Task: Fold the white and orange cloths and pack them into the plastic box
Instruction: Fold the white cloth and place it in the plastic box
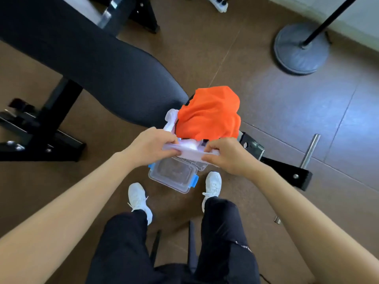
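Head — hands (151, 144) (227, 154) on white cloth (189, 153)

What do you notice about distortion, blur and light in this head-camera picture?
Head view: the wide lens bows the bench and swells the forearms; the upper left is smeared, while the left hand and right hand, gripping a pale edge, and the orange cloth are crisp; a bluish sheen lies on the floor at right.

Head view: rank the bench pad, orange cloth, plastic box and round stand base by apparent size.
1. bench pad
2. orange cloth and round stand base, about alike; the base lies farther off
3. plastic box
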The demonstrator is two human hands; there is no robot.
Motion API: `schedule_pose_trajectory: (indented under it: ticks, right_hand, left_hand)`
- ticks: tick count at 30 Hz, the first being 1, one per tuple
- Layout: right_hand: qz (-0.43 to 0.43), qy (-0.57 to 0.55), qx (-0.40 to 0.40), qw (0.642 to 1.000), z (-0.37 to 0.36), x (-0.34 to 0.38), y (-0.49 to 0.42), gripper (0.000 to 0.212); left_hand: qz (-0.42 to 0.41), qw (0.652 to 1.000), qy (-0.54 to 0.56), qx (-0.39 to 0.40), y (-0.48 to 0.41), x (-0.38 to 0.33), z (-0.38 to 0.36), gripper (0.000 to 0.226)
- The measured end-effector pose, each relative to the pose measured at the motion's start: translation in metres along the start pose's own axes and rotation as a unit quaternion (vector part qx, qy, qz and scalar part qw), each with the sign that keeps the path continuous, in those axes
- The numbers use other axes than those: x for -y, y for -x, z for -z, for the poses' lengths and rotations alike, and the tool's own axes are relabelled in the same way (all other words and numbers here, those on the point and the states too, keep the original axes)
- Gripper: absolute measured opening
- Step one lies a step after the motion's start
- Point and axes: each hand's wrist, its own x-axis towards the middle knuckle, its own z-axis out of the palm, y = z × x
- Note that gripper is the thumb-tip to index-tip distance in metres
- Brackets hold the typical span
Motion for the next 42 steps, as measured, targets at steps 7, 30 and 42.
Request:
schedule_pose_trajectory:
  ticks: [7, 30, 42]
  right_hand:
    - [-0.032, -0.048, -0.076, 0.995, -0.105, 0.016, 0.018, 0.016]
    - [0.045, -0.149, -0.417, 0.895, -0.187, -0.064, 0.107, 0.011]
    - [-0.040, -0.117, -0.296, 0.947, -0.202, -0.095, 0.096, 0.015]
  left_hand:
    - [0.037, 0.991, -0.129, -0.009, 0.079, 0.142, -0.085, 0.028]
    - [0.163, 0.902, 0.137, -0.375, 0.227, 0.141, -0.199, 0.026]
    - [0.127, 0.868, 0.276, -0.393, 0.208, 0.113, -0.170, 0.028]
